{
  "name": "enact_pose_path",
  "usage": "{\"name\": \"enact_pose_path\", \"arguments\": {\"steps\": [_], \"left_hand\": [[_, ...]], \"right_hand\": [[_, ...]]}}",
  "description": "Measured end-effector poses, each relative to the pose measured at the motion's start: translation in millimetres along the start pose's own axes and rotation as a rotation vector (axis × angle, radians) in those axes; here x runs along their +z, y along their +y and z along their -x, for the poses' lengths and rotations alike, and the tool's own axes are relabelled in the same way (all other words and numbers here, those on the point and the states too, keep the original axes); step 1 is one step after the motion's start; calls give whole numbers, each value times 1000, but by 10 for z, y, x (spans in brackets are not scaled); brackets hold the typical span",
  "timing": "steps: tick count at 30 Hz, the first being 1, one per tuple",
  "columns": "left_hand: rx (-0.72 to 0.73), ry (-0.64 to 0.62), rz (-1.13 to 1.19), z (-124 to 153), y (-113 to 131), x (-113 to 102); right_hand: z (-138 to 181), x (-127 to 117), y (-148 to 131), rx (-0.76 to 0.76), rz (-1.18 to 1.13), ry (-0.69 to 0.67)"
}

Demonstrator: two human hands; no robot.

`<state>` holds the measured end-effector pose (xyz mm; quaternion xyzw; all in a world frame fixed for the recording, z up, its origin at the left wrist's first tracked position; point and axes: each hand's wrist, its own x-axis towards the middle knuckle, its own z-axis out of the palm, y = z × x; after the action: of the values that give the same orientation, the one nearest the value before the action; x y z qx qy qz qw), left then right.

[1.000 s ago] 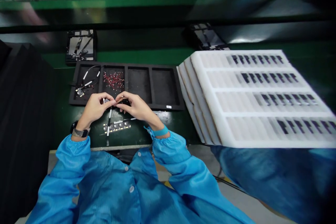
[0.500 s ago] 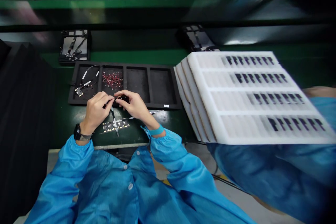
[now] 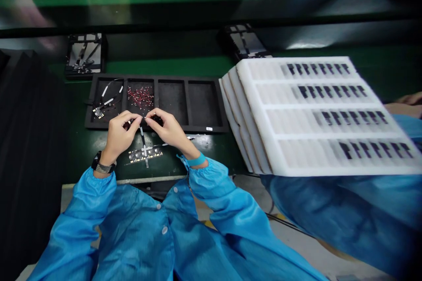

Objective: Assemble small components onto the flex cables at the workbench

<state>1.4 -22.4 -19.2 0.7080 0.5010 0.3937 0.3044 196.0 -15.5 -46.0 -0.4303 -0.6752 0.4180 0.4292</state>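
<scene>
My left hand (image 3: 121,135) has its thumb and forefinger pinched at the front edge of a black compartment tray (image 3: 194,129). Facing it, my right hand (image 3: 169,131) is closed in a pinch too, with a tiny pale speck at its fingertips. What either hand holds is too small to name. Below the fingers, a strip of small circuit boards (image 3: 154,153) lies on the green bench, crossed by a dark and silver ribbon (image 3: 143,140) that runs up toward my left fingertips. Tiny red-and-black parts (image 3: 141,96) fill a tray compartment just beyond.
A stack of white foam trays (image 3: 263,112) with rows of dark pieces stands at the right, by a co-worker's blue sleeve (image 3: 407,128). Two black holders (image 3: 86,55) sit behind the tray. Black foam (image 3: 29,149) rises at the left.
The view has shifted slightly. My hands stay close together over the tray's front edge, fingertips slightly repositioned. At the right, the co-worker's hand shows more.
</scene>
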Motion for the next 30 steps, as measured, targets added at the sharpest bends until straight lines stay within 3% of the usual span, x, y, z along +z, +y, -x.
{"name": "enact_pose_path", "arguments": {"steps": [8,14,30], "left_hand": [[-13,2,103,-41,-21,48],[-100,-52,151,-53,-49,27],[-307,-236,466,-90,-127,-131]], "right_hand": [[4,2,-1,-35,-2,-18],[0,13,-4,-8,12,25],[33,-60,-26,24,42,-124]]}}
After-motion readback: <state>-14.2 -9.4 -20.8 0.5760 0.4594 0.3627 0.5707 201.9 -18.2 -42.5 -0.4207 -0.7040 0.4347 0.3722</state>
